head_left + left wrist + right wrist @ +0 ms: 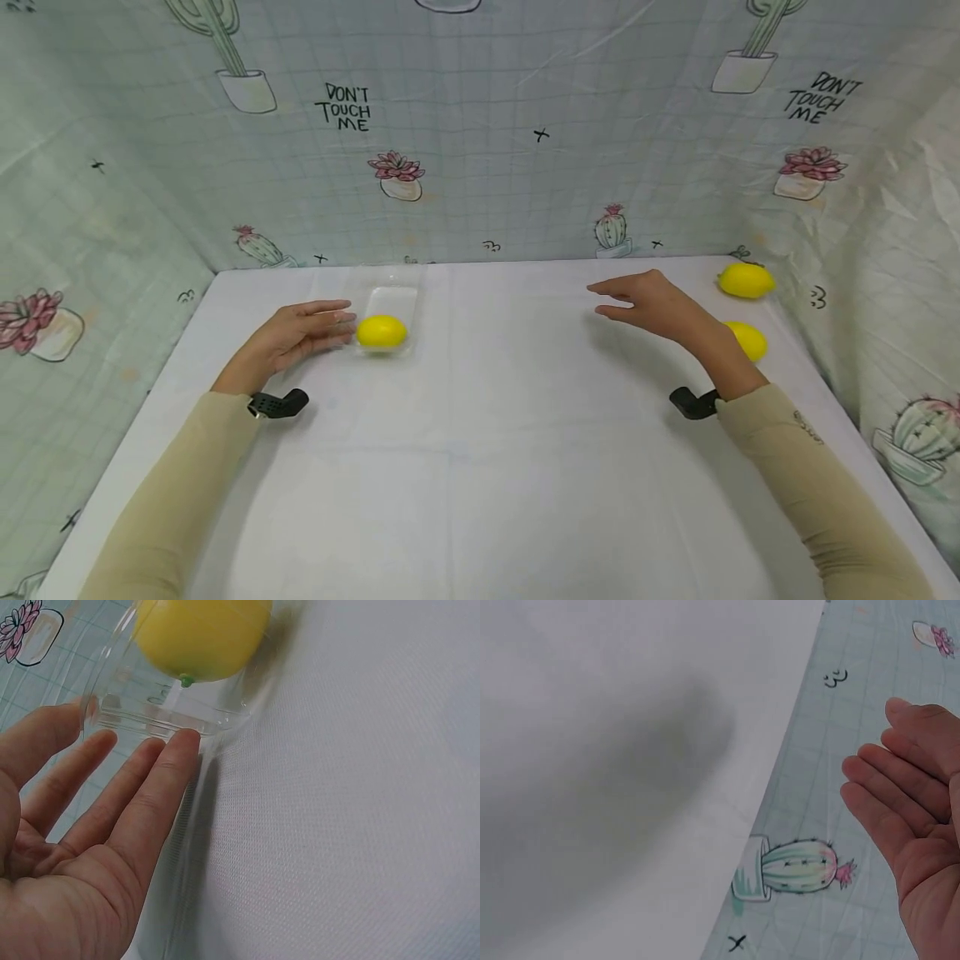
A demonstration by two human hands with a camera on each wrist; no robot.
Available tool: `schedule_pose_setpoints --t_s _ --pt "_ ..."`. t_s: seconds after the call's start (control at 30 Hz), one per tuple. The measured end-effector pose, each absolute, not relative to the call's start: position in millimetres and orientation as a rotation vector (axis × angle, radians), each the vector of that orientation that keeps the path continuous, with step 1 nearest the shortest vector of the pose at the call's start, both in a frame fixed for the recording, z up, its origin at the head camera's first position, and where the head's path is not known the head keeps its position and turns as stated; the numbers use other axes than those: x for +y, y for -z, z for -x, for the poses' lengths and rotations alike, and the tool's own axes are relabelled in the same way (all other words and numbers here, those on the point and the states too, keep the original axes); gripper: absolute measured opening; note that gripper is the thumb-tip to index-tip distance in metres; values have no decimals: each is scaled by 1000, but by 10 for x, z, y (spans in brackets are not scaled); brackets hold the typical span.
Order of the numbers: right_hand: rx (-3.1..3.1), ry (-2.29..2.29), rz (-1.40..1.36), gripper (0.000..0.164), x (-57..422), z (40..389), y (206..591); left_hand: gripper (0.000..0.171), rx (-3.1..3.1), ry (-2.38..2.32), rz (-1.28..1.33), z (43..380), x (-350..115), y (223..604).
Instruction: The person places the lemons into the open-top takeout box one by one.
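Observation:
A clear plastic container (393, 300) stands at the back left of the table with a yellow lemon (382, 332) in its near part. My left hand (303, 335) is at the container's left side, its fingers extended. In the left wrist view the fingertips (184, 742) are right at the see-through wall, below the green-tipped end of the lemon. My right hand (648, 302) hovers over the back right of the table, with nothing held and its fingers loosely extended. Its shadow falls on the white cloth.
Two more lemons lie at the right: one lemon (746, 280) near the back corner, the other lemon (748, 340) partly hidden behind my right forearm. A printed curtain (480, 167) encloses the back and sides of the white-covered table (480, 467).

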State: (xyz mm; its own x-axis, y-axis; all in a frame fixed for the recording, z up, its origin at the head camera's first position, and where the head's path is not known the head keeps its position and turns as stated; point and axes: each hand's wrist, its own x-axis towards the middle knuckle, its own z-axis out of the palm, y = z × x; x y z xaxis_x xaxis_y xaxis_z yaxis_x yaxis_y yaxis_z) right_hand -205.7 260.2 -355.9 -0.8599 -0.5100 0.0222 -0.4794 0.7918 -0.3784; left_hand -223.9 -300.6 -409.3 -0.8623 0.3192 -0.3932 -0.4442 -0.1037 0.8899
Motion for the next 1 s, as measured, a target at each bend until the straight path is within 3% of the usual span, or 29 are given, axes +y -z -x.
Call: schedule_pose_setpoints --t_s 0.47,1.0 --pt "2936 350 778 42 3087 2017 3487 57 1690 -2022 109 2230 -3005 4102" --pt "2893 277 573 40 3684 1866 3450 60 1649 -2045 148 2229 -2992 4097"
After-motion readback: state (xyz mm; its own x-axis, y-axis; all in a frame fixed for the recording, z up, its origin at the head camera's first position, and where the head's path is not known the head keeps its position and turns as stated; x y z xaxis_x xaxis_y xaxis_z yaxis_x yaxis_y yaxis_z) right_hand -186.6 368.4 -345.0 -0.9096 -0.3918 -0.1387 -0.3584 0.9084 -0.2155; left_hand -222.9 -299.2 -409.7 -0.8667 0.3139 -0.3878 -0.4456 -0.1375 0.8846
